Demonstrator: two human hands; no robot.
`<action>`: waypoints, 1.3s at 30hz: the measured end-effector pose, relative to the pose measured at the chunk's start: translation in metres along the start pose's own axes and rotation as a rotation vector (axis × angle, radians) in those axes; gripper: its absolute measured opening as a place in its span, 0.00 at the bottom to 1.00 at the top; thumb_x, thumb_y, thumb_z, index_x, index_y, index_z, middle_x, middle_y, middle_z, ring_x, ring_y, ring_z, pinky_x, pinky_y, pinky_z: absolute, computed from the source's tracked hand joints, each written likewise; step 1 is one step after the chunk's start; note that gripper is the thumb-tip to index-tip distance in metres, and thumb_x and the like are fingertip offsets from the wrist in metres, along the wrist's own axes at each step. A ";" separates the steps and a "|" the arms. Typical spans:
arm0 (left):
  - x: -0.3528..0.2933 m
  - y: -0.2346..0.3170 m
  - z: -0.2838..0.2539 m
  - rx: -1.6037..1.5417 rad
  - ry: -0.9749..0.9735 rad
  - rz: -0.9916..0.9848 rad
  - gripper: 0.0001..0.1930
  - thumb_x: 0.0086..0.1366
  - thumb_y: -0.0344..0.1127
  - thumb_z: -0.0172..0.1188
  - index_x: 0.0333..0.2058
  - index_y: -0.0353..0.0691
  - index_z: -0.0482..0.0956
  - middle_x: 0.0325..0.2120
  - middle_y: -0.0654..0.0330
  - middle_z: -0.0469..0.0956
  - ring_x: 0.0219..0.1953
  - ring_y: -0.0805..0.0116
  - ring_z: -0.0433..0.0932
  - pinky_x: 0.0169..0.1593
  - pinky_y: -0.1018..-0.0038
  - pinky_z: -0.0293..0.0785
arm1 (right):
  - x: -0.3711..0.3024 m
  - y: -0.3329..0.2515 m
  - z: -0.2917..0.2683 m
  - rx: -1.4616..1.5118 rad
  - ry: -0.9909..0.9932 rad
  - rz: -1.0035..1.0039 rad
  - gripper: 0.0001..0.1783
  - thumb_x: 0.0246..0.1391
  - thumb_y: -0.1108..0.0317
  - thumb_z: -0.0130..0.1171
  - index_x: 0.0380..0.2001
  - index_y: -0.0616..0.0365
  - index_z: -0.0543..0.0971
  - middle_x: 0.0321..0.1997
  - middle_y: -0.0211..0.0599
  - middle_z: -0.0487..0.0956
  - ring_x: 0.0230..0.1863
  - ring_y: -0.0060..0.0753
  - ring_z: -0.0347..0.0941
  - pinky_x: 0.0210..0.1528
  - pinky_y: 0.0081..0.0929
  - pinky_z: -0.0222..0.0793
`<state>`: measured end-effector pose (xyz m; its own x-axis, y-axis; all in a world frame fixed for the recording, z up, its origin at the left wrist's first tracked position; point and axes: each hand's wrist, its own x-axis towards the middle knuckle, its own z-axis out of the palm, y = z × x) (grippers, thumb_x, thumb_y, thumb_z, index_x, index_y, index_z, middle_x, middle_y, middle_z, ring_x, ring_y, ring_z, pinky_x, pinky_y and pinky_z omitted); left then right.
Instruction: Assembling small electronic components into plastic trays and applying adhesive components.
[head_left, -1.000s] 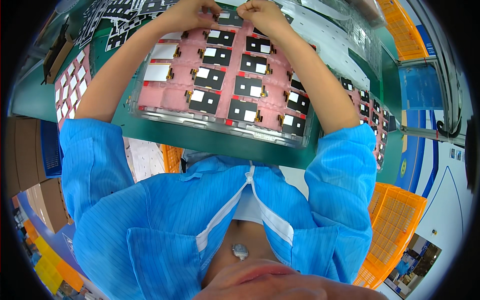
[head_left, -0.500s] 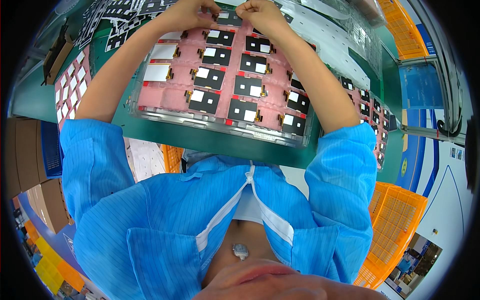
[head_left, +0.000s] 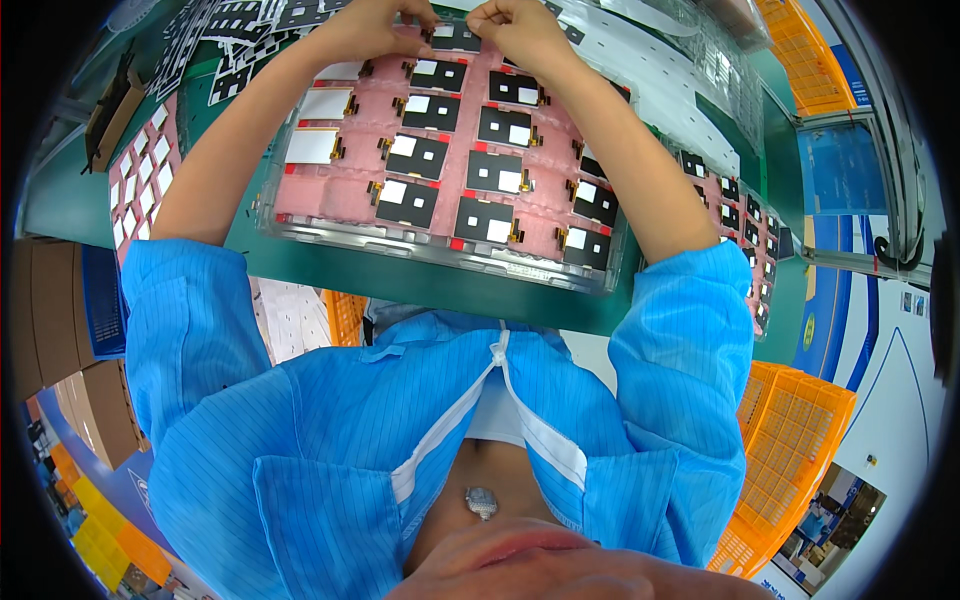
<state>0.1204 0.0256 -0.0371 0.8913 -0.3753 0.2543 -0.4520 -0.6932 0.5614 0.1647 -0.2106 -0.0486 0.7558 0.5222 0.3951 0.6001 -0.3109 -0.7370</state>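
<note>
A pink-lined clear tray (head_left: 330,230) holds rows of small flat panels, each with a black face, white squares and a short gold-brown ribbon tail. In the far row, one black-faced panel (head_left: 457,38) lies between my hands. At its left edge my left hand (head_left: 380,28) is closed, fingertips and thumb against the panel's side. My right hand (head_left: 520,32) pinches with thumb and forefinger at the panel's upper right corner. What exactly sits in either pinch is too small to make out. Along the tray's left side, several panels (head_left: 313,146) show plain white faces.
Black-and-white cut sheets (head_left: 235,50) lie at the far left, near a pink sheet of white pieces (head_left: 145,175). Another tray of black panels (head_left: 745,225) stands to the right. Orange crates (head_left: 790,450) flank the green table (head_left: 440,280). Clear plastic trays (head_left: 715,50) lie far right.
Both hands have shifted very slightly left at the same far-row panel. The tray and its other panels look the same.
</note>
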 end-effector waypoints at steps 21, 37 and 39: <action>-0.004 0.014 -0.004 -0.010 0.019 -0.105 0.18 0.46 0.34 0.79 0.35 0.34 0.85 0.31 0.55 0.82 0.33 0.64 0.81 0.38 0.71 0.76 | 0.002 -0.009 0.004 -0.149 -0.001 0.184 0.05 0.51 0.65 0.64 0.29 0.53 0.84 0.30 0.39 0.85 0.35 0.41 0.82 0.40 0.38 0.74; -0.005 0.018 -0.013 0.005 -0.022 -0.016 0.20 0.50 0.31 0.74 0.43 0.36 0.83 0.39 0.58 0.82 0.44 0.64 0.79 0.54 0.70 0.73 | 0.032 0.006 -0.047 -0.324 -0.081 -0.007 0.12 0.56 0.57 0.63 0.38 0.48 0.88 0.37 0.38 0.86 0.39 0.35 0.81 0.44 0.31 0.73; 0.000 0.013 -0.025 0.010 -0.050 -0.001 0.19 0.52 0.27 0.71 0.45 0.35 0.82 0.37 0.60 0.80 0.39 0.69 0.74 0.48 0.73 0.71 | 0.047 0.024 -0.082 -0.247 -0.006 0.152 0.13 0.58 0.59 0.60 0.38 0.53 0.87 0.36 0.36 0.86 0.39 0.31 0.80 0.44 0.28 0.73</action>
<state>0.1157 0.0320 -0.0095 0.8891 -0.4048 0.2136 -0.4515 -0.6996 0.5538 0.2363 -0.2586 -0.0027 0.8410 0.4593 0.2860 0.5260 -0.5700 -0.6312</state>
